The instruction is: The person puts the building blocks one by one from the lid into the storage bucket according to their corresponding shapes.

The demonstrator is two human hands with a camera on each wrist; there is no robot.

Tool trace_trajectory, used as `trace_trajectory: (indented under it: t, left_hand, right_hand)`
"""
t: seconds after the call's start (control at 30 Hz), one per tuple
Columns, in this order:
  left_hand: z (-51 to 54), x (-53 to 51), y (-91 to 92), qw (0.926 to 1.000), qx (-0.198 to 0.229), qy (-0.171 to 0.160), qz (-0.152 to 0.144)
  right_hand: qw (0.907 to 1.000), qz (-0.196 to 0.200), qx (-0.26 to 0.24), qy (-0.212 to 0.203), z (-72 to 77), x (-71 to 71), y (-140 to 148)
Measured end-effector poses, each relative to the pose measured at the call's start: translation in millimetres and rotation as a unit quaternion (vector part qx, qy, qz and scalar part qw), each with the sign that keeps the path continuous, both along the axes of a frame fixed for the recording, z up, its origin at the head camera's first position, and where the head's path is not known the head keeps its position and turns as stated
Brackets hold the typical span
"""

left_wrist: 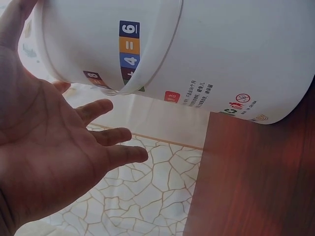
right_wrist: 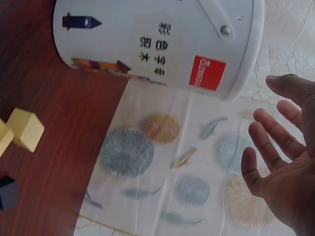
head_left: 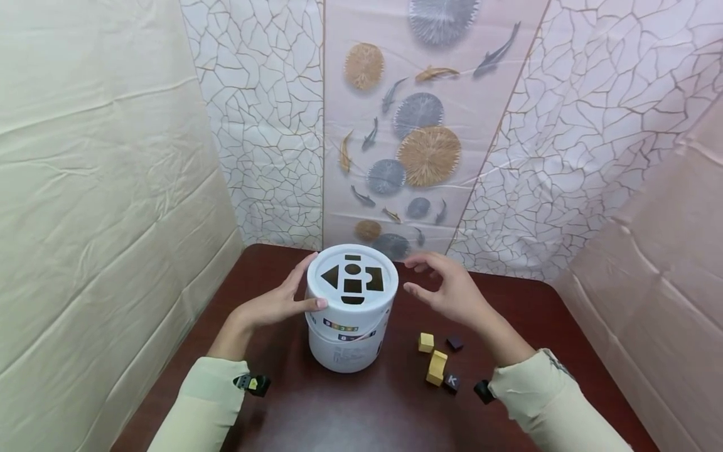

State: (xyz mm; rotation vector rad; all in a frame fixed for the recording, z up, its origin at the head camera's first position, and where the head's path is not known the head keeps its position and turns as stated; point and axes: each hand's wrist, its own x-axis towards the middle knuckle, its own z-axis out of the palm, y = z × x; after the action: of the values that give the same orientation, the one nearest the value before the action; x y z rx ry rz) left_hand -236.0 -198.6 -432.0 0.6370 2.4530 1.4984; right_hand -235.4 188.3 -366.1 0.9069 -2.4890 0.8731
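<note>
Rests splayed L hand [head_left: 278, 307] against white bucket [head_left: 350, 320]; holds relaxed, empty R hand [head_left: 453, 290] just beside, w/o contact. Might tip bucket twd yellow cube [head_left: 426, 343] if pushing L-side only.

Both arms [head_left: 198, 402] reach forward, the left hand [head_left: 272, 306] with thumb and fingers spread apart, the right hand [head_left: 453, 292] raised, its thumb apart from gently bent fingers

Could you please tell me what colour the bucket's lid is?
The lid is white, showing best in the head view.
</note>
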Motion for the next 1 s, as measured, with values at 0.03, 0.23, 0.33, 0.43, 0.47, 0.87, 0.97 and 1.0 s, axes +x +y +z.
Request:
trace_trajectory:
  t: [0.03,0.23,0.33,0.43,0.47,0.87,0.97,1.0]
  left_hand:
    - [0.0,-0.3,-0.3,1.0000,0.000,0.000,0.001]
    - [-1.9,-1.6,-0.9,1.0000,-0.007,-0.003,0.004]
    - [-2.4,-2.3,-0.8,0.9999,-0.011,-0.003,0.005]
    - [-2.0,-2.1,-0.7,0.9999,-0.014,-0.005,0.006]
    - [-1.9,-1.9,-0.9,0.9999,-0.013,-0.005,0.007]
    - [-2.2,-0.8,-1.5,0.9996,-0.025,-0.009,0.013]
    - [-1.0,-0.7,-1.5,0.9996,-0.024,-0.007,0.013]
    - [-0.7,-0.7,-1.5,0.9996,-0.023,-0.005,0.012]
  right_hand:
    - [1.0000,-0.003,0.001,0.004,-0.3,-0.2,3]
    - [0.9995,-0.026,0.006,0.013,-8.5,-2.0,22]
    - [0.9992,-0.036,0.009,0.015,-13.8,-1.7,32]
    - [0.9989,-0.044,0.012,0.014,-18.8,0.3,41]
    - [0.9987,-0.048,0.014,0.009,-20.1,1.6,43]
    - [0.9961,-0.082,0.022,-0.025,-50.5,12.1,72]
    - [0.9951,-0.091,0.026,-0.029,-58.8,16.0,79]
    - [0.9947,-0.094,0.027,-0.032,-61.8,17.7,81]
